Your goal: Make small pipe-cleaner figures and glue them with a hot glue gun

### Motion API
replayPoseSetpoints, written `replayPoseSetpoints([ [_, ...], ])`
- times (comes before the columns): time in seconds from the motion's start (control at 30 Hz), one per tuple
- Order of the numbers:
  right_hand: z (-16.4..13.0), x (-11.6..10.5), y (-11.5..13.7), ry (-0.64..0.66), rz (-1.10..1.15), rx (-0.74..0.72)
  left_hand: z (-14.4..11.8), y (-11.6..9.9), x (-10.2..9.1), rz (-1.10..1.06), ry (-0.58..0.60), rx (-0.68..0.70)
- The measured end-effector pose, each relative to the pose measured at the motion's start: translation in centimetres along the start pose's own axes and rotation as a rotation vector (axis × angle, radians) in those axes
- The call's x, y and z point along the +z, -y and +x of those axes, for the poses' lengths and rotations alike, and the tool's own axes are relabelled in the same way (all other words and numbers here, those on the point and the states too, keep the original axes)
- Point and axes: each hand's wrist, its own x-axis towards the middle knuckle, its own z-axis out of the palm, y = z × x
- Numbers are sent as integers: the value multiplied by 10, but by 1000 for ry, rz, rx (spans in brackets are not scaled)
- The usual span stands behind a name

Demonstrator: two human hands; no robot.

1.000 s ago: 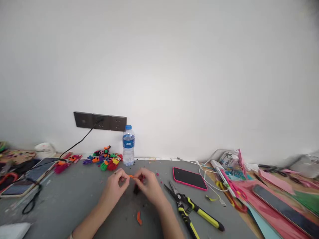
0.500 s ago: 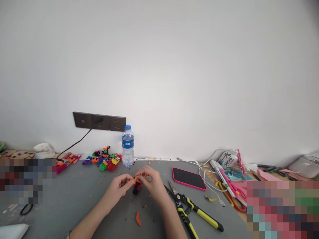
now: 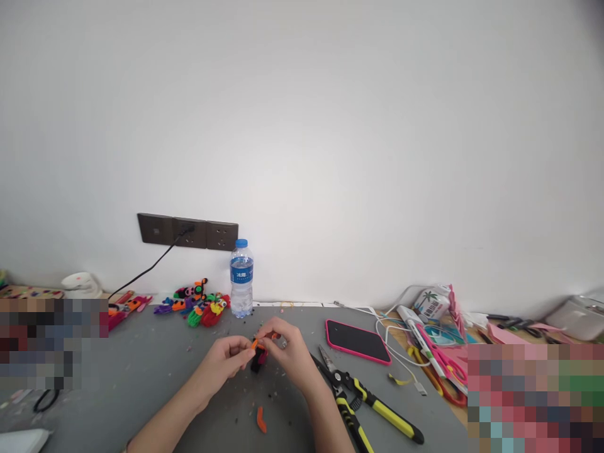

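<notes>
My left hand (image 3: 230, 357) pinches a small orange fuzzy pipe cleaner (image 3: 255, 344) between thumb and index finger. My right hand (image 3: 285, 347) has its fingertips closed on the same orange piece, right beside the left fingertips. Just below hangs or rests a small black and magenta fuzzy piece (image 3: 258, 361), partly covered by the fingers; whether it is joined to the orange one I cannot tell. Nearer me, a short bent orange piece (image 3: 261, 419) lies loose on the grey mat (image 3: 217, 421).
Yellow-and-black pliers (image 3: 382, 409) lie by my right forearm, with a pink-edged phone (image 3: 358, 341) behind. A water bottle (image 3: 241, 280) and colourful fuzzy figures (image 3: 202, 308) stand near the wall. White cables (image 3: 401, 352) and pink scissors (image 3: 446, 365) crowd the right.
My right fingertips have come closer to the left ones, and less of the orange pipe cleaner shows between them. The view has shifted very slightly.
</notes>
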Motion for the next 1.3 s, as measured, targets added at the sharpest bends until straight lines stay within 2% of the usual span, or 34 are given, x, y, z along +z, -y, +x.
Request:
replayPoseSetpoints([
  [0.13, -1, 6, 0, -36, -35, -2, -2, -7, 2, -23, -113, 35],
  [0.3, -1, 24, 1, -71, 10, 19, -1, -4, 7, -230, -271, 36],
  [0.37, -2, 27, 1, -69, 26, 20, 0, -2, 8, -299, -299, 45],
  [0.53, -2, 17, 1, -111, 72, 15, -4, -7, 9, -332, -162, 50],
  [0.7, -3, 3, 3, 1, 99, 41, -8, -14, 9, -222, -27, 19],
  [0.93, -5, -2, 8, 89, 233, 103, -9, -13, 9, -168, 143, -12],
  [1.17, -4, -4, 13, 142, 304, 122, -12, -13, 6, -191, 198, -17],
  [1.3, -4, 0, 13, 89, 196, 108, -10, -9, 4, -173, 113, 53],
])
